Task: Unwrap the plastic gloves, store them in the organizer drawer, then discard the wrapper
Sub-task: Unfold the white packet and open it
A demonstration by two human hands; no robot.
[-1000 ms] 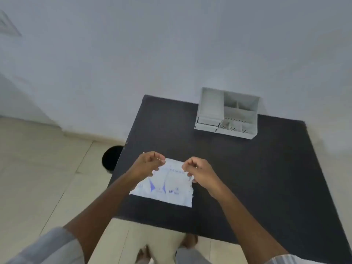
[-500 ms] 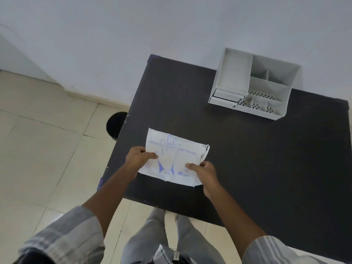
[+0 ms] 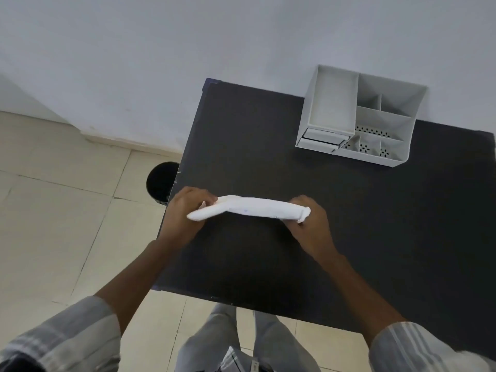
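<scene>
The white glove packet (image 3: 252, 208) is held edge-on above the black table (image 3: 375, 224), so it looks like a narrow white strip. My left hand (image 3: 188, 210) grips its left end and my right hand (image 3: 308, 221) grips its right end. Its printed face is turned away and hidden. The white organizer (image 3: 359, 122) stands at the table's far right by the wall, with open compartments on top and two small drawers (image 3: 320, 139) at its front left, both pushed in.
A black bin (image 3: 161, 182) stands on the tiled floor just left of the table's left edge. A white wall runs behind the table. My legs show below the table's near edge.
The packet went from lying flat with its blue print visible to being lifted and tipped edge-on. Both hands shifted to its two ends. The camera tilted further down.
</scene>
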